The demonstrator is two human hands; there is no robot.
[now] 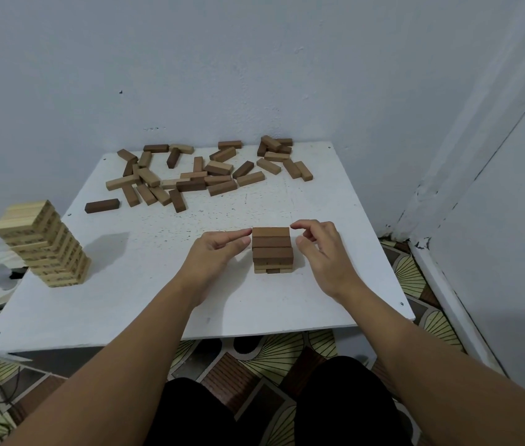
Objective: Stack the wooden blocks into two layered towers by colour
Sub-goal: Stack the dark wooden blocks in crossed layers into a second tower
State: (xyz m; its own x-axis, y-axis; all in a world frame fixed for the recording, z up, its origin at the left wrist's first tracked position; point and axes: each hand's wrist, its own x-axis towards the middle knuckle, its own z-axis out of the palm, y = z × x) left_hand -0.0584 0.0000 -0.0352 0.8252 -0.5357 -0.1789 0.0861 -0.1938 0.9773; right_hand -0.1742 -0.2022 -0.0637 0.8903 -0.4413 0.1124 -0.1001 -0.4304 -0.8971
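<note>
Soft, even light falls on the white table [145,284]. The pale tower [45,243] casts its shadow rightward. Wide-angle distortion bends the walls beyond the table.

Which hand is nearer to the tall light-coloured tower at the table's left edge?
The left hand. It is beside the short brown tower, between that and the light tower. The right hand is on the brown tower's far side.
</note>
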